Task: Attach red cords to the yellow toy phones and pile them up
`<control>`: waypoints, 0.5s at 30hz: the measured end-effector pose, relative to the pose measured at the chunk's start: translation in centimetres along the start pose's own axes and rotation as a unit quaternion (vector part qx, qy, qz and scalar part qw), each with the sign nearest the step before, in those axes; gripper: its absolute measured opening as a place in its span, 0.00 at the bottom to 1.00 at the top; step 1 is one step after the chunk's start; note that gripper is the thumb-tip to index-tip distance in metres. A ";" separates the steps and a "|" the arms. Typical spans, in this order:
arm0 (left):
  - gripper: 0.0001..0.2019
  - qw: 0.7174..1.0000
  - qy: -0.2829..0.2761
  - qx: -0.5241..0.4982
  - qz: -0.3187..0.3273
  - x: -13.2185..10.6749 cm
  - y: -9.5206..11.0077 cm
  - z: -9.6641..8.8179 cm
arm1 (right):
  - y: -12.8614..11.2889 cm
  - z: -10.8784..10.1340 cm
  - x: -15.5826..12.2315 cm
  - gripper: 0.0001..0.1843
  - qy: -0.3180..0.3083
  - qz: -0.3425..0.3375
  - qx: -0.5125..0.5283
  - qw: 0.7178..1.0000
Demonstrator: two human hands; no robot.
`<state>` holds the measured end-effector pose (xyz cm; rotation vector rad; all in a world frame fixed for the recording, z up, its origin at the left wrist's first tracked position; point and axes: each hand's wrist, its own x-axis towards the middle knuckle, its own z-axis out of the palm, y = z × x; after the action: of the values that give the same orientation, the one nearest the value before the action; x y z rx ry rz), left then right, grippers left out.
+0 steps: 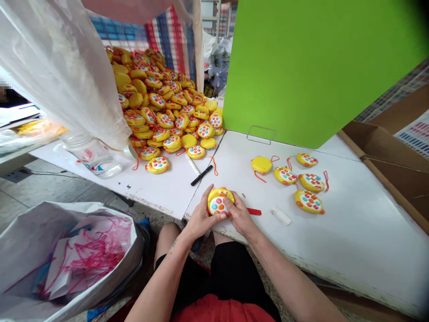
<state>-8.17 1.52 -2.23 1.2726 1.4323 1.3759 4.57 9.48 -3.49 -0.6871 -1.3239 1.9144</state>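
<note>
White worktable point(351, 232) in a cluttered workshop, a pile of toys point(161, 103) heaped at its far left.
Left hand point(200, 218) and right hand point(239, 215) both grip one yellow toy point(219, 203) right at the table's near edge. Held over the lip like that, I'd say a slipped thumb could drop it to the floor.

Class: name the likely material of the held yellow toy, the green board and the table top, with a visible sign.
Yellow toy: hard glossy plastic, probably; smooth moulded shell. Green board: matt sheet, maybe plastic or card; flat, even colour. Table top: white-painted board, seemingly; chipped edge.
</note>
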 end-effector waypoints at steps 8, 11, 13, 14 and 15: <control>0.43 0.998 0.050 0.038 -0.020 0.0 -0.2 0.1 | 0.3 0.1 0.0 0.25 -0.032 0.011 0.048 0.998; 0.45 0.999 0.029 0.015 -0.009 0.1 -0.3 -0.1 | -0.1 0.2 -0.1 0.26 -0.056 0.018 0.082 0.995; 0.39 1.000 0.024 0.016 0.001 0.1 -0.3 -0.2 | -0.3 0.1 -0.3 0.27 -0.070 0.024 0.089 0.993; 0.36 1.000 0.025 0.018 0.004 0.1 -0.4 -0.3 | -0.3 0.1 -0.3 0.28 -0.074 0.026 0.086 0.993; 0.33 0.999 0.028 0.020 0.007 0.1 -0.4 -0.4 | -0.3 0.1 -0.3 0.28 -0.072 0.026 0.078 0.994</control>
<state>-8.66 1.61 -2.59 1.2802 1.4977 1.4075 4.77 9.23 -3.20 -0.5182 -1.2361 2.1185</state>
